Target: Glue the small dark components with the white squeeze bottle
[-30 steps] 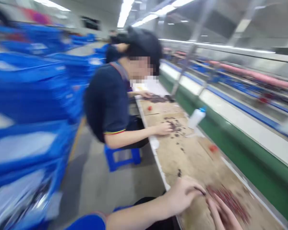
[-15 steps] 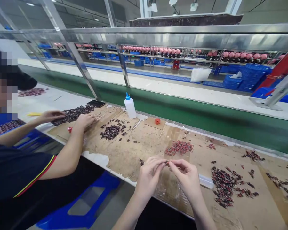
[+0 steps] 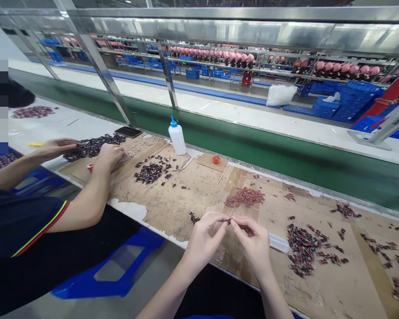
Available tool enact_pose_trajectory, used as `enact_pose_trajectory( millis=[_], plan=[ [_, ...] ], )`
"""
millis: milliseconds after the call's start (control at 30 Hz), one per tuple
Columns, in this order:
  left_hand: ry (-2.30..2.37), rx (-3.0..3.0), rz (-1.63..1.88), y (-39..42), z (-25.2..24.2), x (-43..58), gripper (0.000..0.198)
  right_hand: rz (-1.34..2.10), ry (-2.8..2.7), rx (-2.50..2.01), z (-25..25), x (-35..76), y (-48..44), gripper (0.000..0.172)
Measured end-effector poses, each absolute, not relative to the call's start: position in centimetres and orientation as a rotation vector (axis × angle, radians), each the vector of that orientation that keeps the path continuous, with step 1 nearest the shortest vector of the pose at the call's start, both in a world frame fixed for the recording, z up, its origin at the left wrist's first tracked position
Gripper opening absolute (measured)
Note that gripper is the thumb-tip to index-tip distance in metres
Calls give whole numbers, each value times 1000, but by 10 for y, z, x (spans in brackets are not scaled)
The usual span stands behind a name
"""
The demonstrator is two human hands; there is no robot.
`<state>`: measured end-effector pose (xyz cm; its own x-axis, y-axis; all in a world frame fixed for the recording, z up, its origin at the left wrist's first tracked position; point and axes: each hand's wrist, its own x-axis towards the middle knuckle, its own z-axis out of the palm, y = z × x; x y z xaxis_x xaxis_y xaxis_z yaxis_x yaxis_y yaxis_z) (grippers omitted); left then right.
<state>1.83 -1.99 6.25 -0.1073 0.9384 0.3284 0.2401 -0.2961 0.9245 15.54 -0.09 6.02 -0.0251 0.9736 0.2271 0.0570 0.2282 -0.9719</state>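
My left hand (image 3: 204,237) and my right hand (image 3: 252,241) meet fingertip to fingertip over the cardboard-covered table (image 3: 166,208). Both are closed in a pinch on a small dark part (image 3: 229,221), mostly covered by the fingers, so its exact kind does not show. Just left of my left hand lies a little clump of black pieces (image 3: 194,217). Beyond my hands is a pile of thin red pieces (image 3: 245,197). A clear plastic tube (image 3: 279,243) lies beside my right hand, and past it spreads a heap of black-and-red pieces (image 3: 304,248).
A white bottle with a blue nozzle (image 3: 177,138) stands near the back edge. A red cap (image 3: 216,160) sits on a cardboard scrap. To the left, a co-worker's arms (image 3: 89,195) reach over piles of dark pieces (image 3: 95,146). Behind runs a green conveyor belt (image 3: 252,137).
The camera has tipped down, so the table sits higher in view. My hands stay together, pinching the small part, which has turned slightly. The co-worker's hands have shifted little.
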Motion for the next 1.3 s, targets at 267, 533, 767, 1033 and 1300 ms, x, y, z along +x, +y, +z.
enact_pose_trajectory(
  millis=[267,533,767,1033,1300],
  plan=[
    [1293,1447,1423,-18,55,27,13,1096,-1301,-1103,53,165,-2,11],
    [1178,1391,1380,-14,49,31,15,1133,-1180,-1175,50,171,-3,19],
    [1226,1384,1358,-12,41,38,14,1059,-1220,-1201,44,177,-4,16],
    [1145,1392,1328,-10,31,51,16,973,-1222,-1244,40,184,-15,20],
    [1505,1655,1118,0,32,-1,36,516,-1099,-1623,26,264,-10,46]
  ],
)
